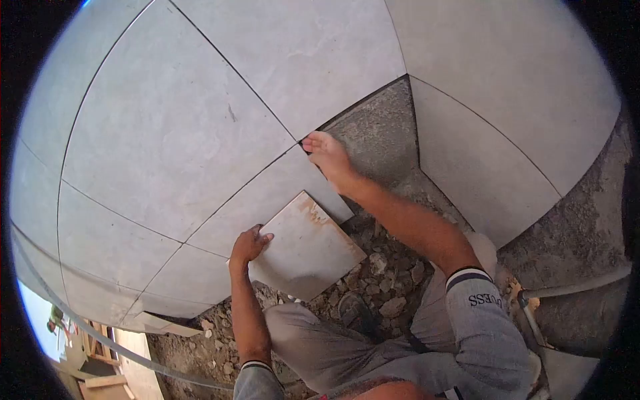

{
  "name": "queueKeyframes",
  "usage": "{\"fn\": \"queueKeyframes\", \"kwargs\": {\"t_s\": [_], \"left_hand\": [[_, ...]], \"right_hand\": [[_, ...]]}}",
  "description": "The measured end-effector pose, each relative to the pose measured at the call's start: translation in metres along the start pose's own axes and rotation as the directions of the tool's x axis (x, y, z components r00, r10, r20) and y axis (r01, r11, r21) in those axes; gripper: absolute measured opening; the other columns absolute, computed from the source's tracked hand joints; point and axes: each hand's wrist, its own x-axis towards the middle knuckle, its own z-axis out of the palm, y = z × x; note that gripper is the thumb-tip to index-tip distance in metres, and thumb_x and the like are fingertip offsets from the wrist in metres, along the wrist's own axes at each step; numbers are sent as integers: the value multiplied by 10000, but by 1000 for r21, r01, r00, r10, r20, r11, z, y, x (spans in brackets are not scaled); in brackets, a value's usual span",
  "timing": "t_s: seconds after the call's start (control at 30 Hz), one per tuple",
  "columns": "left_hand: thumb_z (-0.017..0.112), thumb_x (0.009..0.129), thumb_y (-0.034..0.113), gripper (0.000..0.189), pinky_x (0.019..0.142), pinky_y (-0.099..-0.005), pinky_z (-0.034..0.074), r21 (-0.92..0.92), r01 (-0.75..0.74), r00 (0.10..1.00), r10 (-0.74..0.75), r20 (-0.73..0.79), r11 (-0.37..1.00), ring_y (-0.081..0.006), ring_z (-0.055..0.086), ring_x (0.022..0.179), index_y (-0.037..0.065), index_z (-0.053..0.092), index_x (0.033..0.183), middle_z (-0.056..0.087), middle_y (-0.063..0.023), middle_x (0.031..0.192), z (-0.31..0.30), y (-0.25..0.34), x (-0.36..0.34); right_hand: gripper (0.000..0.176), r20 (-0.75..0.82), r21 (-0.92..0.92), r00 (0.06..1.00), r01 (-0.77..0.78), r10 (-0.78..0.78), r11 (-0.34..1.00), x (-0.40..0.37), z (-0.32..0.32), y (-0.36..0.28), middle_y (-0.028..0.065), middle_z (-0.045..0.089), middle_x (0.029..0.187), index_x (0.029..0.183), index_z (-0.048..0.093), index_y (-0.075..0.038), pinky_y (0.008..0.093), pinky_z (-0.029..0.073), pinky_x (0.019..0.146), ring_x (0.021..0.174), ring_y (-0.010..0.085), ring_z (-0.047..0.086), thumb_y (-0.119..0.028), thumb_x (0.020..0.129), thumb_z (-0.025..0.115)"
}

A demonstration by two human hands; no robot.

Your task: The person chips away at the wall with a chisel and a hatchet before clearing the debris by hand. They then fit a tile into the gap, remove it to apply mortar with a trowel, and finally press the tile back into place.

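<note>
Pale loose tile (303, 250), brown-stained along one edge, in front of the wall tiles (160, 127); left hand (249, 245) gripping its side, thumb on the face, tile to that hand's right; right hand (328, 159) open, fingers extended, at a wall-tile corner beside rough grey backing (380, 130); rubble (393, 307) below.

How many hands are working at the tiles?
2. The left hand grips the loose tile by its edge. The right hand is at a corner of the set tiles. Others may be hidden or too small to tell.
</note>
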Motion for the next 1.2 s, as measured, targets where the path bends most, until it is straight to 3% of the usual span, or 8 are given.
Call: {"fn": "queueKeyframes", "kwargs": {"t_s": [0.03, 0.1, 0.33, 0.4, 0.73, 0.8, 1.03, 1.2], "left_hand": [[597, 793, 441, 588, 810, -426, 449, -3, 3, 1000, -3, -4, 1000, -375, 583, 951, -7, 523, 1166, 613, -244, 983, 0, -1, 1], [599, 791, 446, 591, 807, -421, 453, 22, 4, 1000, -4, -4, 1000, -373, 585, 948, -4, 524, 1166, 612, -244, 985, 3, -4, 3], [599, 790, 448, 599, 801, -428, 454, 1, -8, 1000, 8, 10, 1000, -386, 589, 920, -13, 523, 1165, 615, -251, 955, 4, -7, 4], [596, 792, 449, 588, 798, -437, 452, 21, -35, 999, 36, -31, 999, -391, 585, 925, -13, 530, 1150, 612, -254, 958, 5, -8, 5], [580, 792, 485, 670, 880, -422, 426, 22, 37, 996, -38, 85, 999, -378, 544, 1045, -23, 481, 1218, 569, -260, 1099, -1, 1, 3], [584, 800, 444, 579, 816, -439, 444, 32, -14, 999, 16, -36, 999, -390, 571, 964, -16, 529, 1146, 604, -251, 999, 6, -5, 5], [591, 796, 443, 582, 829, -433, 439, 33, 15, 1000, -15, -7, 999, -384, 569, 964, -10, 527, 1155, 606, -247, 992, 0, 2, 2], [602, 789, 437, 584, 808, -437, 443, -4, 35, 997, -34, 67, 999, -402, 566, 952, -23, 528, 1141, 599, -260, 991, -8, 10, 0]], "right_hand": [[449, 6, -1, 1000, 0, 0, 1000, -7, 0, 5, 156, 508, 1119, 1196, 417, 49, 330, 435, 883, 1047, 237, 512, 84, 749, 442], [440, 161, -653, 920, 371, -358, 660, -20, -4, 13, 158, 518, 1102, 1187, 461, 32, 313, 429, 872, 1047, 243, 516, 75, 750, 427], [413, 104, -568, 935, 336, -340, 751, -10, -20, 37, 155, 521, 1031, 1166, 502, -10, 337, 438, 813, 930, 274, 537, 61, 767, 422], [397, 250, -727, 828, 502, -501, 467, -12, -21, 38, 159, 530, 972, 1157, 505, 0, 347, 445, 791, 882, 276, 545, 52, 770, 431], [254, 184, -692, 908, 391, -376, 607, -7, -23, 27, 158, 564, 889, 1038, 545, 19, 352, 459, 717, 821, 274, 572, -46, 793, 562], [223, 143, -690, 947, 305, -289, 657, -4, -25, 27, 161, 573, 862, 950, 559, -9, 396, 447, 726, 829, 334, 557, -103, 760, 626], [175, 104, -724, 909, 347, -404, 595, 2, -15, 23, 164, 576, 816, 863, 565, -12, 420, 442, 689, 785, 341, 563, -128, 756, 641], [174, 165, -752, 969, 243, -181, 613, 6, -23, 10, 152, 576, 818, 827, 552, -5, 398, 442, 686, 768, 321, 566, -171, 800, 594]]}}
